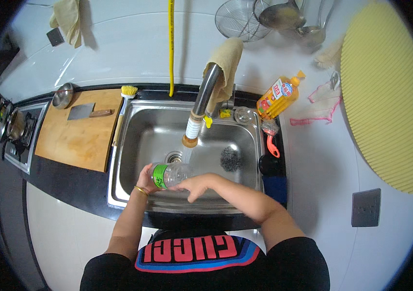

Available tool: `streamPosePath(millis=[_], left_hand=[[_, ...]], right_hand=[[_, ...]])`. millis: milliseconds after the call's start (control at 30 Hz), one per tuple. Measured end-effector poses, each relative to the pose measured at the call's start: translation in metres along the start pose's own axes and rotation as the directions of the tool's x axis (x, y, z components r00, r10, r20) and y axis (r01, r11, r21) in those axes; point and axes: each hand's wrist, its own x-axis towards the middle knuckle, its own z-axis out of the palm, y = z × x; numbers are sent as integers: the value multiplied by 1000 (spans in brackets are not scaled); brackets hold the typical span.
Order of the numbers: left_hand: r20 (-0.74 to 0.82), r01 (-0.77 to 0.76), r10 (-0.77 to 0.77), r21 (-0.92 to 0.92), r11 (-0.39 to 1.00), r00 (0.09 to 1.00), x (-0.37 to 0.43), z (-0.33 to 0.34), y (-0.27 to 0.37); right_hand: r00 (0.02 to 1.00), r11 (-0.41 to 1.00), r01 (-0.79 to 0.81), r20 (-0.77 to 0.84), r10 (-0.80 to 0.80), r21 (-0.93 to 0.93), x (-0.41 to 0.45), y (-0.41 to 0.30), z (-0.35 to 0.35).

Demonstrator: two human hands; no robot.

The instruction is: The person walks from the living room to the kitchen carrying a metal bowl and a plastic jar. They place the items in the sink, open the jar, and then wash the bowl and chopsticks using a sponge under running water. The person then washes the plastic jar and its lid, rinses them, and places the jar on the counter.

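A clear plastic bottle or jar [177,174] with a green label lies sideways over the front of the stainless steel sink [148,134]. My left hand [148,180] grips its left end; a gold-coloured bangle circles that wrist. At the right end, the fingers of my right hand [198,183] reach against the container, with the thumb apart and pointing down. Whether those fingers grip it cannot be told. Just above the container, water runs from the faucet [192,125]. A beige cloth [228,58] drapes over the faucet's pipe.
A steel wool scourer [230,159] sits in the sink's right side. Left of it, a cleaver [81,111] rests on a wooden cutting board [79,142]. A dish soap bottle [277,96] and a red-handled scrubber [272,145] stand along the right rim. A scrub brush [129,91] leans at the left rim.
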Motion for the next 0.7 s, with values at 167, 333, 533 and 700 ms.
streamPosePath(millis=[167,333,533,700], left_hand=[[7,178,-178,-124,976,984,-7,16,-1],[223,141,-85,-251,958,971,-20,21,-16],[204,-150,172,-121,981,964,-17,9,-30],[219,-222,253,-156,963,942,-6,12,-17]], right_hand=[[966,546,-141,6,259,-826,6,-1,-19],[921,822,-363,-34,389,-440,7,-28,-25],[910,847,-193,-232,343,495,18,-13,-21],[952,901,-238,-100,291,362,20,-31,-22]])
